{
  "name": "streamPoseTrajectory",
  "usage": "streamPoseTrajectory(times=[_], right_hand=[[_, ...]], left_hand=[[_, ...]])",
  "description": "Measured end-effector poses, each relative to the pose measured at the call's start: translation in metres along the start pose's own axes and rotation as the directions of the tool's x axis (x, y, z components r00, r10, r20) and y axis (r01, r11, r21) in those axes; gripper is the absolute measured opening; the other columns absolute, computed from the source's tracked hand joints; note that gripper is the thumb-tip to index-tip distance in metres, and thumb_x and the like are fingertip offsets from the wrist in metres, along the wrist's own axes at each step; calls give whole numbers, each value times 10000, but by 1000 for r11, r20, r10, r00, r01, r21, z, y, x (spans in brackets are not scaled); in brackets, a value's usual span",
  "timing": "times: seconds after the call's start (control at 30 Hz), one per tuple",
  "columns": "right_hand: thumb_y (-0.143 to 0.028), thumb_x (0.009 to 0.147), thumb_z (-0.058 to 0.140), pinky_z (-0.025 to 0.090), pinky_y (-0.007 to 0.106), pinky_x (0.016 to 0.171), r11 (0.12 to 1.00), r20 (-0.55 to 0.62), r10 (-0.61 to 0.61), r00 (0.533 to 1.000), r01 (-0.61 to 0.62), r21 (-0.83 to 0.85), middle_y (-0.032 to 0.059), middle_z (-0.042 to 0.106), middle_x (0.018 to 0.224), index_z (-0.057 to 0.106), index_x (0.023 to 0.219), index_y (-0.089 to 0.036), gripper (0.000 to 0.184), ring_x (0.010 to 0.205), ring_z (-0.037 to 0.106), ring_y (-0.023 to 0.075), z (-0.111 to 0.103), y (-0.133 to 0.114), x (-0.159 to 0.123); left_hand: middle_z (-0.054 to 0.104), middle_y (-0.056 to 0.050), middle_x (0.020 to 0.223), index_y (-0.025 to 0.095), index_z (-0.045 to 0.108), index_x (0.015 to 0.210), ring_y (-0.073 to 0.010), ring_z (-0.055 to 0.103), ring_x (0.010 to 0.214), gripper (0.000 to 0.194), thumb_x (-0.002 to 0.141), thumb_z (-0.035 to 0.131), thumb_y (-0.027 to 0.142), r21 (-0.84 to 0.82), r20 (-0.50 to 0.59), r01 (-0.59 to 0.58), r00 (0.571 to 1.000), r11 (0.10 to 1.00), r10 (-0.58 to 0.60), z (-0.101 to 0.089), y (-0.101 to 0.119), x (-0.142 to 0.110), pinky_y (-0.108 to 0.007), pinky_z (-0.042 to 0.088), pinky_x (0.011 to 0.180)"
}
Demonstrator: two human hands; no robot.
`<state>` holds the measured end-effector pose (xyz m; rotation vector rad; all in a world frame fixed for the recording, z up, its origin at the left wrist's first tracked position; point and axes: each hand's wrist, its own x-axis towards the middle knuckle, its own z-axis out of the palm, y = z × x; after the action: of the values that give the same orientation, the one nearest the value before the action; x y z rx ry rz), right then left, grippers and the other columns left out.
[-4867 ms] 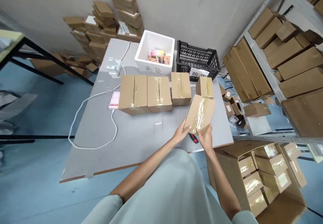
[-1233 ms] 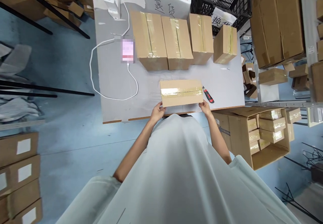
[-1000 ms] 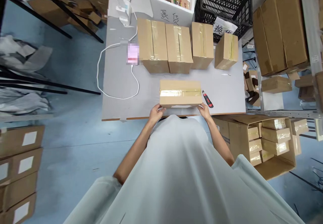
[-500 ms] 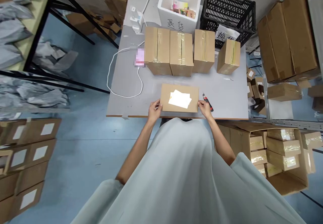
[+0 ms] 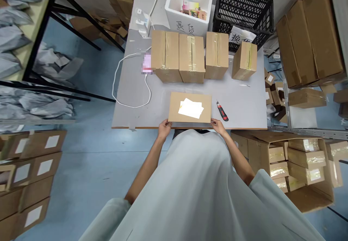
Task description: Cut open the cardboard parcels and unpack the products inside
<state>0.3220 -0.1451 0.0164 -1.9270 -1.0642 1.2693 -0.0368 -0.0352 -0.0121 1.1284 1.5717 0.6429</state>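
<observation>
A flat cardboard box (image 5: 175, 105) lies near the front edge of the table, with overlapping white labels (image 5: 191, 108) on its top. My left hand (image 5: 164, 128) is closed at its near left corner, fingertips pressed to the cardboard. At the near right corner my right hand (image 5: 218, 125) grips in the same way, thumb and fingers together. Just right of the box rests a red and black utility knife (image 5: 222, 111), apart from my right hand.
Several taped cartons (image 5: 191, 58) stand in a row behind the box. Farther back are a white foam bin (image 5: 187, 23) and a black plastic crate (image 5: 241, 11). A white cable (image 5: 115, 78) loops on the left. A large open carton (image 5: 310, 199) holds small boxes at right.
Both hands have slid from the box's sides toward its near corners, closer to the table edge. The utility knife is now fully uncovered. The view has shifted slightly.
</observation>
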Motion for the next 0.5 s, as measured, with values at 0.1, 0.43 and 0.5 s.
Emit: streamPoseTrajectory(times=[0.1, 0.43, 0.5], right_hand=[[-271, 855, 683, 629, 471, 1106, 999, 10, -33, 999, 33, 27, 74, 895, 1071, 908, 1098, -199, 338, 1073, 820, 300, -2, -6, -3], [-704, 1005, 692, 619, 439, 1021, 975, -152, -223, 963, 224, -12, 110, 836, 1039, 918, 1031, -225, 531, 1048, 764, 309, -48, -59, 0], [-702, 1043, 646, 600, 439, 1047, 969, -152, -246, 957, 239, -65, 89, 824, 958, 913, 975, -236, 541, 1026, 754, 309, -54, -68, 5]], left_hand=[[830, -141, 994, 151, 809, 1037, -346, 801, 1057, 373, 803, 799, 441, -7, -18, 8, 1000, 1000, -8, 1, 8, -2, -546, 623, 1100], [797, -113, 1166, 173, 851, 1205, -296, 766, 1144, 507, 928, 753, 586, 27, -130, -246, 960, 969, 247, -15, 58, -13, -454, 638, 1092], [802, -102, 1134, 176, 863, 1212, -300, 763, 1127, 500, 947, 745, 583, 51, -128, -265, 954, 963, 269, -14, 66, -12, -457, 641, 1084]])
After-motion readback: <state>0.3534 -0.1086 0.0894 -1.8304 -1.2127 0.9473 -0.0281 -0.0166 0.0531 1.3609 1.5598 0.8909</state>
